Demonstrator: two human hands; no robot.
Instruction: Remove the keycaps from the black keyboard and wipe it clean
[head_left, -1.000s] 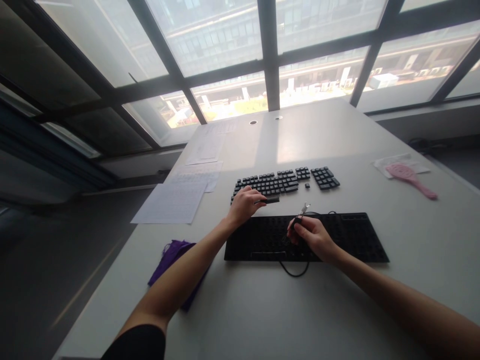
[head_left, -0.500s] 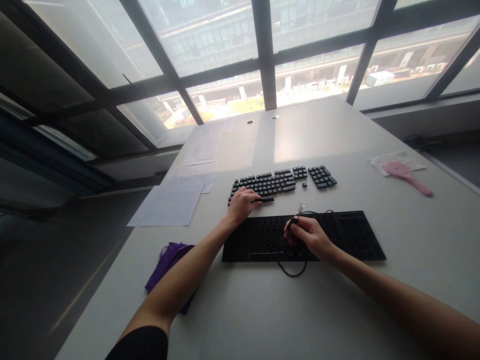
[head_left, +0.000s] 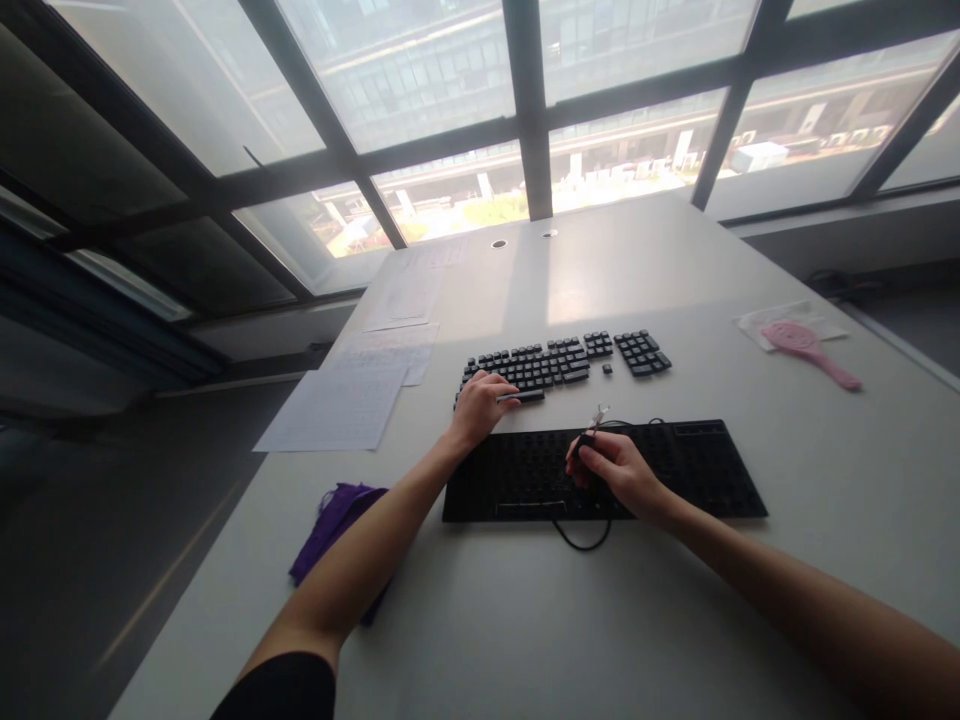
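Note:
Several black keycaps [head_left: 536,366] stand in keyboard-like rows on the white table. At their near left edge is my left hand [head_left: 480,408], thumb and fingers apart around the left end of a long black keycap [head_left: 531,396], in line with the rows. Just below lies a black keyboard base [head_left: 517,475] without its caps, a cable looping at its near edge. Over the base's middle, my right hand [head_left: 611,468] is closed on a small black-handled tool [head_left: 584,443] whose pale wire tip points up and away. The fingertips' undersides are hidden.
Papers [head_left: 337,405] lie along the table's left edge. A purple cloth [head_left: 330,530] is partly under my left forearm. A pink brush [head_left: 802,342] rests on a white wrapper at the right. Windows [head_left: 630,140] stand behind the table [head_left: 525,620].
My left fingers have loosened and spread around the long keycap, which now sits straighter in its row. My right hand keeps its grip and has hardly moved.

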